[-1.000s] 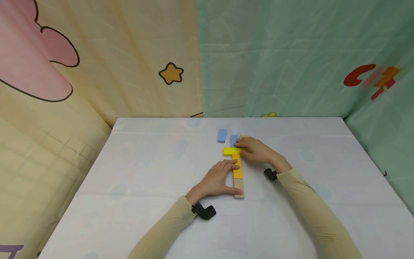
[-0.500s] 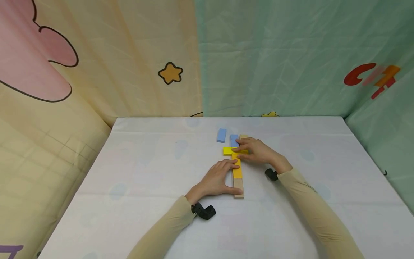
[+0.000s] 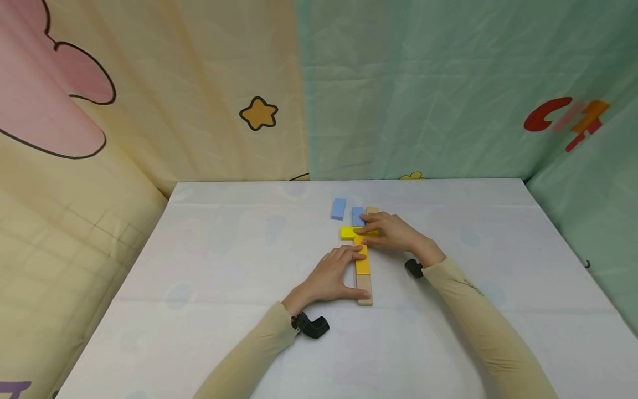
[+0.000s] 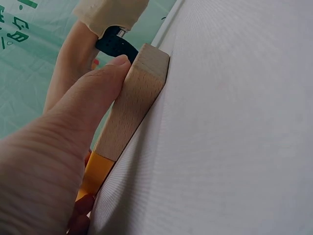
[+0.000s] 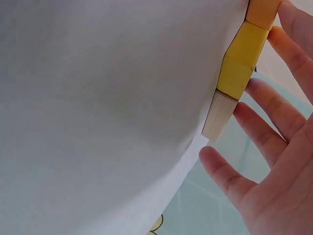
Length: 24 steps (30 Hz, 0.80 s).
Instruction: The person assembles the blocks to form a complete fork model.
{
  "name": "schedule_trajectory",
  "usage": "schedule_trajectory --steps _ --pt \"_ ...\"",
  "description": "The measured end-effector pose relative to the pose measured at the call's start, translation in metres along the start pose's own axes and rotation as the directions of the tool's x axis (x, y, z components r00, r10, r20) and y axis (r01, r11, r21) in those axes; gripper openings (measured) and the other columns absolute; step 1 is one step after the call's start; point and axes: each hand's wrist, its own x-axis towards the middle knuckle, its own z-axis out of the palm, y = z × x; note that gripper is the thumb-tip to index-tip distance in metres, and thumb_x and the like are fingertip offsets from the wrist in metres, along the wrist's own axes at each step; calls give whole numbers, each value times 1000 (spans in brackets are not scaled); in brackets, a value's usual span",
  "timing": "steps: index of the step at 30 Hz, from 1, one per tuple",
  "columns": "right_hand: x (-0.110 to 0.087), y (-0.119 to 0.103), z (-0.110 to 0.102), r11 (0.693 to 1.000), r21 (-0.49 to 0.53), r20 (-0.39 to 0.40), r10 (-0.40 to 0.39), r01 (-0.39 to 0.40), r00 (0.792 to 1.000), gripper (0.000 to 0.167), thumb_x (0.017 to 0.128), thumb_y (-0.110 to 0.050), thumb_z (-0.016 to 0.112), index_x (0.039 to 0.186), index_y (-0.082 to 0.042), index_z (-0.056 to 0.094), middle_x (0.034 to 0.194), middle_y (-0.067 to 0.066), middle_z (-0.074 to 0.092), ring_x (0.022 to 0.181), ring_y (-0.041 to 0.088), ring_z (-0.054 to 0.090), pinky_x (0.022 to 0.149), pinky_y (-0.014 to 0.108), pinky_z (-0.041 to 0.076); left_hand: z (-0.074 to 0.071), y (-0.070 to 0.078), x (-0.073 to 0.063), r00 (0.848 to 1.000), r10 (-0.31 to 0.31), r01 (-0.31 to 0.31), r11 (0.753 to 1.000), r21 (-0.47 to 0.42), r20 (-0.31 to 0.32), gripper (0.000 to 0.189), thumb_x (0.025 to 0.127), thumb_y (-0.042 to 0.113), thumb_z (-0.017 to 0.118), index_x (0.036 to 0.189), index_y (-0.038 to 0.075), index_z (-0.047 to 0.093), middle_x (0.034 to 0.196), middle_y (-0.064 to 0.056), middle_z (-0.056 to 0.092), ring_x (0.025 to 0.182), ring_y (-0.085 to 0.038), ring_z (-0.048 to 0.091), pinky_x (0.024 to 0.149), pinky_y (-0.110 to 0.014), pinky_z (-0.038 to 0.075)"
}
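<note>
In the head view, flat blocks form a joined figure on the table. A plain wooden block (image 3: 364, 284) lies at its near end, followed by an orange block (image 3: 363, 267) and a crosswise yellow block (image 3: 347, 233). Beyond the yellow one, a blue block (image 3: 357, 215) and another wooden block (image 3: 371, 210) lie side by side. My left hand (image 3: 325, 277) rests its thumb on the near wooden block and its fingers on the orange one. Spread fingers of my right hand (image 3: 396, 233) touch the blocks around the yellow one, partly hiding it.
One blue block (image 3: 338, 209) lies apart, left of the figure's far end. A white cloth covers the table (image 3: 224, 260). Printed curtains (image 3: 199, 83) hang behind the far edge and along both sides. Each wrist carries a black camera mount (image 3: 312, 326).
My right hand's fingers have shifted slightly leftward and nearer, over the yellow block and the orange block's far end. The left hand and blocks keep their places; the head view has turned a little right.
</note>
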Motion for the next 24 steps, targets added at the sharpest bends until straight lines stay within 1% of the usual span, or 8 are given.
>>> schedule_trajectory --steps 7,12,15,20,24 --pt "1 -2 0 1000 -8 4 -3 3 1000 39 90 -32 66 126 -15 64 143 14 42 132 35 34 101 64 24 -1 0 -1 1000 -2 2 1000 3 1 82 76 65 66 139 18 44 150 6 29 135 -15 27 108 -39 26" --pt "3 -3 2 999 6 17 32 -32 999 40 90 -34 65 126 -16 64 144 13 41 132 35 34 101 66 22 -3 1 -2 1000 2 -2 1000 19 3 83 75 66 65 138 17 45 149 5 30 134 -16 28 108 -38 26" --pt "3 -3 3 999 19 20 39 -39 999 41 90 -35 65 125 -15 64 145 13 40 133 35 33 99 69 21 -4 2 -2 1000 6 -6 1000 31 4 83 75 67 65 137 15 46 148 3 31 133 -17 29 108 -37 26" --pt "1 0 4 999 21 12 33 -33 999 41 90 -35 65 125 -15 64 145 13 39 133 35 32 101 66 22 -6 4 -1 1000 13 -13 999 47 8 82 74 68 65 135 16 48 146 2 33 132 -16 32 107 -36 27" --pt "-1 1 4 999 21 5 24 -24 1000 40 91 -34 65 126 -14 64 145 13 39 134 34 32 103 62 23 -12 5 1 999 31 -33 999 43 40 81 74 69 63 135 17 49 146 1 34 132 -17 32 107 -37 28"
